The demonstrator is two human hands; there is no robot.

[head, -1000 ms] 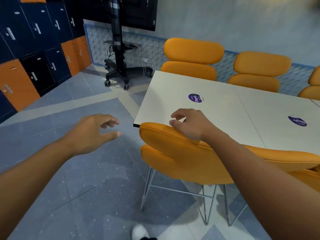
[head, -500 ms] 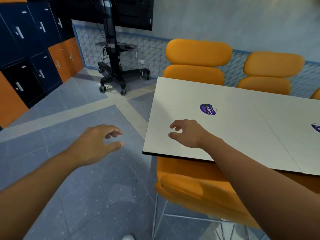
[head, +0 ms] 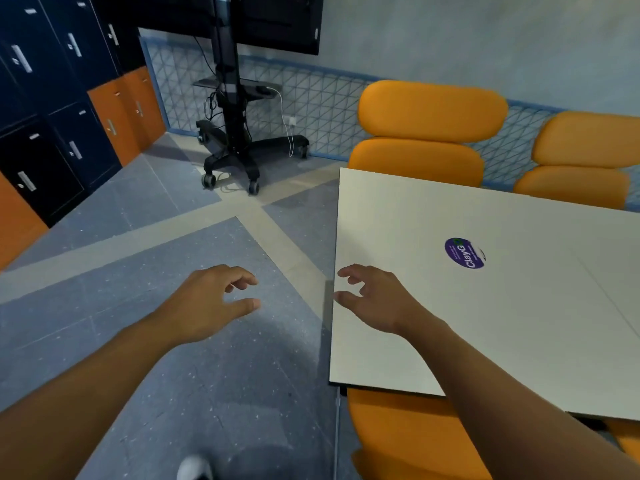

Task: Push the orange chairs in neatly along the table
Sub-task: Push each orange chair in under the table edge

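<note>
An orange chair (head: 401,434) stands at the near side of the white table (head: 398,216), its top tucked under the table's front edge. My right hand (head: 374,299) hovers over the table's left corner, fingers apart, holding nothing. My left hand (head: 207,303) hangs over the floor left of the table, also empty with curled, spread fingers. On the far side, two orange chairs, one at the corner (head: 429,129) and one to its right (head: 585,157), sit close against the table. A purple round sticker (head: 464,252) lies on the tabletop.
A black wheeled screen stand (head: 239,147) with cables stands on the floor beyond the table's left end. Blue, black and orange lockers (head: 69,116) line the left wall. A mesh panel runs along the back wall. Grey tiled floor lies left of the table.
My right hand has let go of the near chair's backrest and now hovers over the table corner. The view has moved forward and left; the near chair now sits under the table edge.
</note>
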